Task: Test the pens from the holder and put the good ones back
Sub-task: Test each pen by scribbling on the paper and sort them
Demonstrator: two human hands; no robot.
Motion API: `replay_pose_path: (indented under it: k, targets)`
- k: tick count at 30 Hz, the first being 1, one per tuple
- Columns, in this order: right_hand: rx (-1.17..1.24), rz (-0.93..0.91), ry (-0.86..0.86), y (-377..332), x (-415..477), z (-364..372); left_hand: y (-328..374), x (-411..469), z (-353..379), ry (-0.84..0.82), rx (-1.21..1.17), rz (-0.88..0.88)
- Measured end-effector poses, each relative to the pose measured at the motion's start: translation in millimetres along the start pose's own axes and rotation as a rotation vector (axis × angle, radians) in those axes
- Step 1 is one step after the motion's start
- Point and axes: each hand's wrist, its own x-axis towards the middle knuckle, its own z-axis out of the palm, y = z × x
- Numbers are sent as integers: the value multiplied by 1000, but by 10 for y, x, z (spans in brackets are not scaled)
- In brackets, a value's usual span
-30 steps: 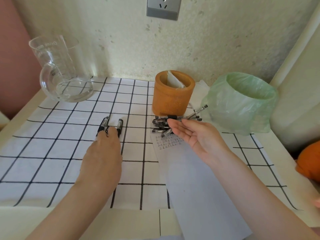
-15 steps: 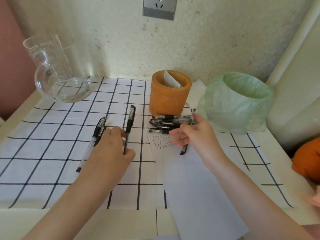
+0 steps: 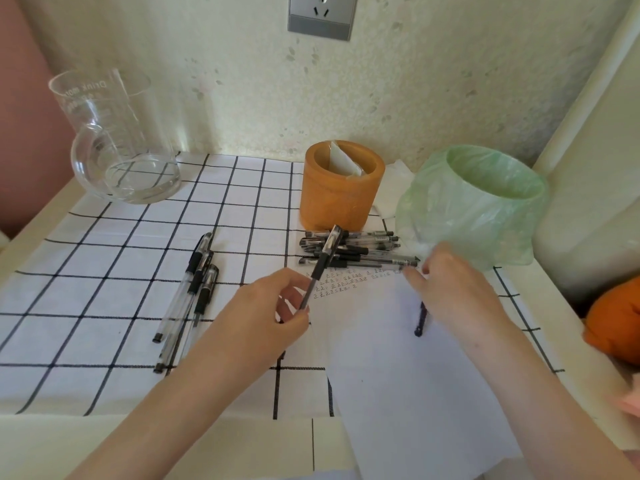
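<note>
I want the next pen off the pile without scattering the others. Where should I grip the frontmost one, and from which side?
Probably pinch the frontmost pen near its right end, coming from the near side. It lies crosswise at the front edge of the pile, with only paper before it, and that end sticks out past the others.
</note>
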Motion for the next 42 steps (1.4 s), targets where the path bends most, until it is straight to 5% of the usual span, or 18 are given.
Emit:
replay_pose_path:
  k: [3,8,16,21,31,35,42]
  targets:
    - [-3,120,-147,146,66,23,0,13,5,7,1,-14]
    - [172,-57,-200,69,61,107,-3,9,28,12,21,-16]
    - [852,-202,-454,-283,-71,217,-3,28,32,34,44,-5]
    - [529,-389,-230,-232,-35,274,0,15,27,16,67,-6]
    - [274,-648,-191,-287,-67,383,-29,38,65,15,70,-1]
    - [302,-616,-210,-299,-80,348,-50,48,79,-8,27,-19]
    - [918,-310,-480,-392,-166,138,-2,38,72,-20,-76,14]
